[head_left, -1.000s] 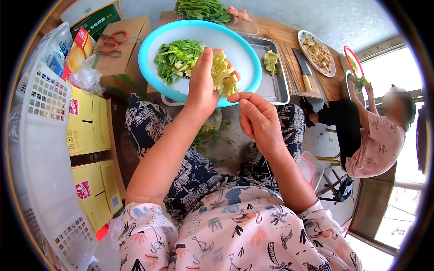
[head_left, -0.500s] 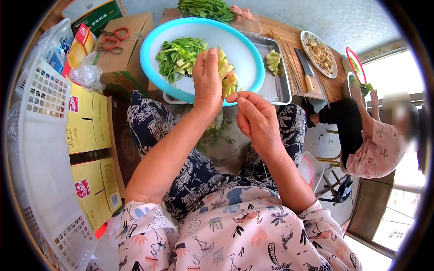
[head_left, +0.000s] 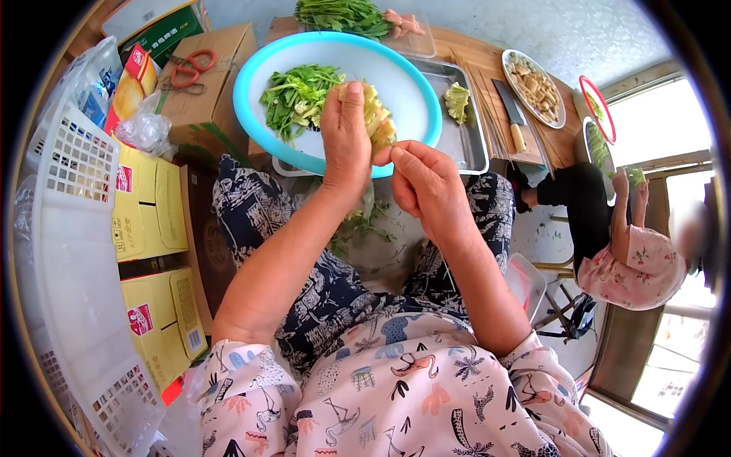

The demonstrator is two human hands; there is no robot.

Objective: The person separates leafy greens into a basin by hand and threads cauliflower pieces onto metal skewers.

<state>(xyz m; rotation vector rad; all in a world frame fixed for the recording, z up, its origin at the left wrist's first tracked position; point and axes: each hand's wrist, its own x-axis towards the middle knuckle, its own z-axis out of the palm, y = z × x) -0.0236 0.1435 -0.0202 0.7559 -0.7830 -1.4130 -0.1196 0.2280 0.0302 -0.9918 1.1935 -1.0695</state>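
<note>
Over the near part of a blue-rimmed basin (head_left: 248,122), my left hand (head_left: 346,141) is wrapped round a bundle of pale yellow-green leaves (head_left: 378,122). The thumb points up, and the fingers behind the bundle are mostly hidden. My right hand (head_left: 426,183) pinches a thin skewer at the lower end of the bundle, its fingertips close against the stems. Part of the skewer runs down along my right forearm. Cut green leaves (head_left: 298,99) lie in the basin, left of my left hand.
A metal tray (head_left: 474,145) holds one leaf bundle (head_left: 457,103). Right of it are thin skewers, a knife (head_left: 509,110) and a plate of food (head_left: 535,87). Scissors (head_left: 194,68) lie on a carton at left. A co-worker (head_left: 636,263) sits at right, holding green leaves.
My right hand has moved up the skewer, closer to the bundle and my left hand. The co-worker's hands have moved down and outward from the table with the leaves.
</note>
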